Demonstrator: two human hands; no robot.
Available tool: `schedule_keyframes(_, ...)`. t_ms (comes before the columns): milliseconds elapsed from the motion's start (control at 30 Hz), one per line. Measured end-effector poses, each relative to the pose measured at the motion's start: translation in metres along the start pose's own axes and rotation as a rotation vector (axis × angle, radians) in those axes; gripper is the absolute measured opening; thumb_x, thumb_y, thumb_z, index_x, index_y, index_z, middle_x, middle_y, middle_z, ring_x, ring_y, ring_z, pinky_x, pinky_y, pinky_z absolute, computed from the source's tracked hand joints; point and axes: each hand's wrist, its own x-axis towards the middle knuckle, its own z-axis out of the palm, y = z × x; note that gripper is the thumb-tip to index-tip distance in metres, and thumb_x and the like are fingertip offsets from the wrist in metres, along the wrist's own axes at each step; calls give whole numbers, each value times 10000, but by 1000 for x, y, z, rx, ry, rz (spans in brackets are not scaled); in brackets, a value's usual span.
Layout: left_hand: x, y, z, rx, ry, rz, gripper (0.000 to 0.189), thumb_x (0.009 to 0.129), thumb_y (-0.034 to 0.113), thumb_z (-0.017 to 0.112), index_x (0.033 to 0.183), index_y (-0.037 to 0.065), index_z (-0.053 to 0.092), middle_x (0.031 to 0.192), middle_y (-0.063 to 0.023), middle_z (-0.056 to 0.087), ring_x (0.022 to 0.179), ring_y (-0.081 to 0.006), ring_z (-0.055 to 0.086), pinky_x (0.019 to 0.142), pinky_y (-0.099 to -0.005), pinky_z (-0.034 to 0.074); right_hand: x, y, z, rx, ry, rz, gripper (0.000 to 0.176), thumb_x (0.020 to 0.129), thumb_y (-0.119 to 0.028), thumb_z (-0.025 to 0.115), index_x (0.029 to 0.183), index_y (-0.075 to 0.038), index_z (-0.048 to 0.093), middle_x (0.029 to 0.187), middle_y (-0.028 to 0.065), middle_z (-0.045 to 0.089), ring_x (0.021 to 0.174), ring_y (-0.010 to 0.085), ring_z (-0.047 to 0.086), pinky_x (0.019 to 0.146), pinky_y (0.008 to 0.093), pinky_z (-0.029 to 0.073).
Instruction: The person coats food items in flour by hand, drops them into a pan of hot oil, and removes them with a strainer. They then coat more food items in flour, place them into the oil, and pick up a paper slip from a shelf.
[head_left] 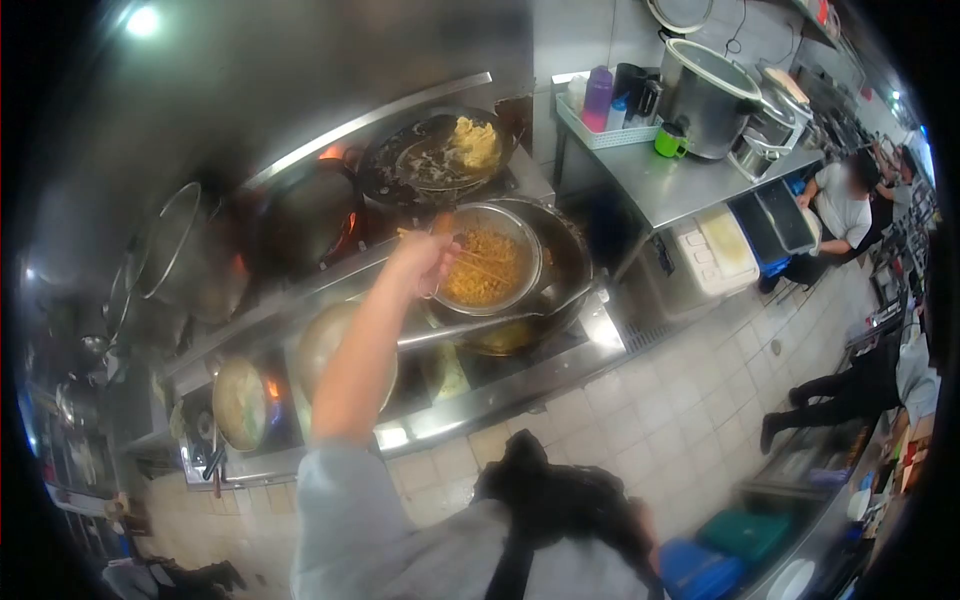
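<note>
My left hand [430, 263] reaches out over the stove, fingers closed round a pair of thin chopsticks [480, 266]. Their tips go into a mass of yellow-brown noodle-like food [488, 262]. That food fills a round metal strainer or bowl [530, 238], which sits in a wide dark wok [572, 235]. Behind it, a black wok [385, 165] holds a clump of yellow food [476, 145]. Only a blurred strip of my right arm [645, 525] shows low beside my body; its hand cannot be made out.
Flames show by the back burners. A pan [240, 405] stands at the front left. A steel table [660, 190] at the right bears a large pot [705, 100], a green mug [670, 141] and a basket of bottles [597, 132]. Other people [845, 210] work at the far right.
</note>
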Motion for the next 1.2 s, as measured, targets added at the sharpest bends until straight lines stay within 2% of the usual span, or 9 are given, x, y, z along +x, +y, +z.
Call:
schedule_keyframes(100,2,3,1,-84,28,-11,141,961,168,547,917,45,602,605,56,510,418,-38,468,299,-185,234,-5,-4,2,271,5,83,448,890,-164,673,1250,87,584,1159,271,672,1083,323,671,918,388,526)
schedule_keyframes(167,22,-1,6,-325,-74,26,132,963,141,542,877,46,574,606,50,489,420,-40,453,291,-183,240,7,23,10,-188,-33,-154,414,891,-122,665,1245,80,592,1176,264,669,1093,317,668,921,389,526)
schedule_keyframes(500,-14,-39,2,-460,-51,142,78,954,66,565,888,33,542,662,-3,498,470,-31,410,353,-154,307,17,61,22,-142,-36,-50,427,878,-140,688,1239,72,600,1199,242,669,1131,316,655,952,389,516)
schedule_keyframes(633,-28,-39,-8,-475,-172,151,82,980,101,552,958,24,535,769,-23,533,528,-57,455,382,-184,339,17,91,34,54,17,-50,429,875,-144,693,1231,77,602,1180,243,676,1115,309,664,935,383,523)
schedule_keyframes(700,-49,-28,-4,-661,-132,106,88,970,71,548,893,28,545,638,14,457,461,-27,388,347,-164,295,26,93,32,220,90,-19,429,874,-147,694,1229,76,604,1174,244,678,1104,309,669,929,383,526)
schedule_keyframes(900,-20,-15,-7,-492,-103,109,104,969,83,561,891,16,550,631,27,461,455,-25,404,352,-160,311,19,60,18,159,13,37,429,885,-158,677,1229,87,601,1177,250,675,1091,312,673,926,382,528)
schedule_keyframes(967,-17,-21,-10,-594,-86,93,109,954,91,580,877,19,551,622,32,465,448,-29,415,358,-164,319,21,45,13,-179,54,-188,442,886,-172,677,1232,92,598,1170,257,674,1092,299,671,924,379,528)
schedule_keyframes(1100,-33,-28,-5,-414,-44,179,122,950,115,574,866,29,554,605,31,472,434,-41,420,358,-179,315,15,34,14,-138,63,-254,439,887,-171,677,1234,86,600,1174,255,673,1096,301,668,929,385,526)
schedule_keyframes(1200,-65,-39,-1,-190,-17,278,118,941,130,572,861,46,555,590,19,480,414,-58,417,352,-199,298,21,45,23,199,50,25,426,891,-157,667,1239,79,599,1181,245,674,1098,307,668,934,390,526)
